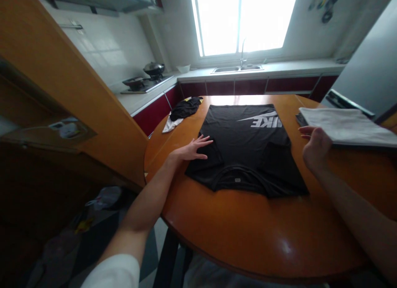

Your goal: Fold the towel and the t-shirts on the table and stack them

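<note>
A black T-shirt [235, 147] with white lettering lies spread flat on the wooden table [235, 226], its neckline towards me. My left hand [195, 149] rests at the shirt's left edge by the sleeve, fingers spread over the fabric. To the right of the shirt, my right hand [316, 149] is over the table with loosely bent fingers and nothing visible in them. Just beyond that hand lies a folded white cloth [350, 124] on top of darker folded fabric. The right fingertips are close to its near left corner; whether they touch it I cannot tell.
A crumpled dark garment [186, 109] with a white part lies at the table's far left. A wooden door or panel [102, 93] stands close on the left. Behind the table are a counter with a sink [228, 69] and a stove with pans [153, 68].
</note>
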`<state>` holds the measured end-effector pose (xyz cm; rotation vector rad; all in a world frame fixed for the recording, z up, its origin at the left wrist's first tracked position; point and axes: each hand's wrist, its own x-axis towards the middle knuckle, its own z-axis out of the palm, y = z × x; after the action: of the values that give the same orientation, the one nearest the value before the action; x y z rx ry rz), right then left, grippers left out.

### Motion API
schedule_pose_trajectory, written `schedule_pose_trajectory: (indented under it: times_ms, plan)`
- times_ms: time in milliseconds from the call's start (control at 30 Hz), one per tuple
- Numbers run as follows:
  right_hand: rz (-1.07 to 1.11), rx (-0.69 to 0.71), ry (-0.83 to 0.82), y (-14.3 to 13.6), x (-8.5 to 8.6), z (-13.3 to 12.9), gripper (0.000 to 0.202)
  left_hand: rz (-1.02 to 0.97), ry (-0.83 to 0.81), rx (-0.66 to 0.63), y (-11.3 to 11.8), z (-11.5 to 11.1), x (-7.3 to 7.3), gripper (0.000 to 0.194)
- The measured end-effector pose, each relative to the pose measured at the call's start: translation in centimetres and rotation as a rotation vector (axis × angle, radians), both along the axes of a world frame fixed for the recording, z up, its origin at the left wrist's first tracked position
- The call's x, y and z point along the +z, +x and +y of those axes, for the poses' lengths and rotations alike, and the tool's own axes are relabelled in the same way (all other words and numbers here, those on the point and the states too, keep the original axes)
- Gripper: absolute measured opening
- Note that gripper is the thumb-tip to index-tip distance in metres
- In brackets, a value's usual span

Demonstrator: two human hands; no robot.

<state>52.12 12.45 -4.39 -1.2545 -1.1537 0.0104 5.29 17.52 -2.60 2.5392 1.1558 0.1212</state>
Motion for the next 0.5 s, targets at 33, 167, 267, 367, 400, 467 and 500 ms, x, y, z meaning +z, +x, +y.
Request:
schedule_pose_trajectory:
  times_ms: [33,167,267,367,400,467,500]
  plan:
    - [0.001,0.000,0.002,0.0,0.0,0.0,0.054,-0.011,0.008,0.004,0.2,0.0,0.0,0.077]
    - [0.010,0.002,0.009,-0.1,0.4,0.1,0.052,-0.015,0.078,0.028,1.3,0.3,-0.4,0.070]
    - [0.019,-0.013,-0.021,-0.1,0.6,0.1,0.052,0.053,0.099,0.041,2.2,0.4,-1.3,0.070]
    - [0.019,-0.018,-0.033,0.0,0.6,0.2,0.050,0.143,0.095,0.043,2.7,0.3,-2.0,0.072]
    - [0.018,-0.016,-0.031,0.0,0.5,0.3,0.049,0.161,0.100,0.039,2.8,0.3,-2.1,0.072]
    - [0.018,-0.011,-0.027,0.1,0.4,0.4,0.048,0.156,0.142,0.039,3.1,0.1,-2.1,0.072]
    - [0.020,-0.009,-0.026,0.1,0.3,0.4,0.047,0.134,0.174,0.048,3.3,0.1,-2.0,0.073]
